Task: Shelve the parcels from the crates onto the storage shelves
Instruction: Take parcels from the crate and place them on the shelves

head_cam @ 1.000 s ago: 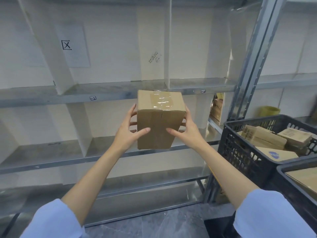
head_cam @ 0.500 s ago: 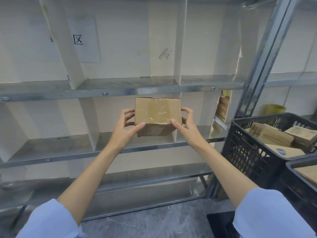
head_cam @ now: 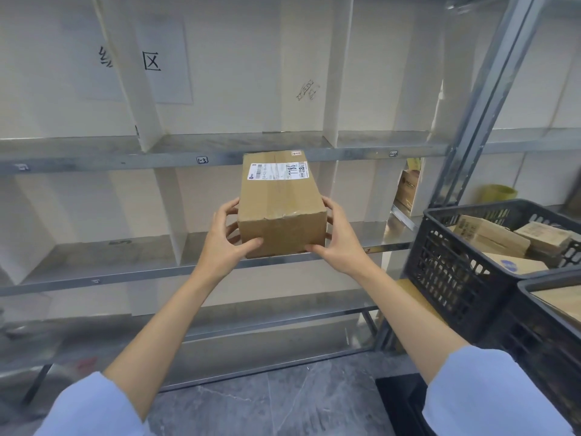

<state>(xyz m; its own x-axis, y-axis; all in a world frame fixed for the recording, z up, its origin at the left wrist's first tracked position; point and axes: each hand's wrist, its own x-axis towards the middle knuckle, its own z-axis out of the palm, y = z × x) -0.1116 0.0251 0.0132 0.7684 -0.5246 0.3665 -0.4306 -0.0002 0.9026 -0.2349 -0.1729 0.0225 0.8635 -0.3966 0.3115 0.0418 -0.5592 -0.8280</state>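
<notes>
Parcel (head_cam: 279, 212), label side up, sits between your hands at the middle shelf (head_cam: 125, 272) edge; left hand (head_cam: 224, 243) and right hand (head_cam: 338, 239) both curl round its sides. Black crate (head_cam: 465, 278) with more parcels stands to your right.

One held parcel (head_cam: 281, 209); two hands, left hand (head_cam: 224, 247) and right hand (head_cam: 339, 243); two crates at 3 o'clock: far crate (head_cam: 456, 272) with three parcels (head_cam: 490, 236), near crate (head_cam: 540, 341).
</notes>
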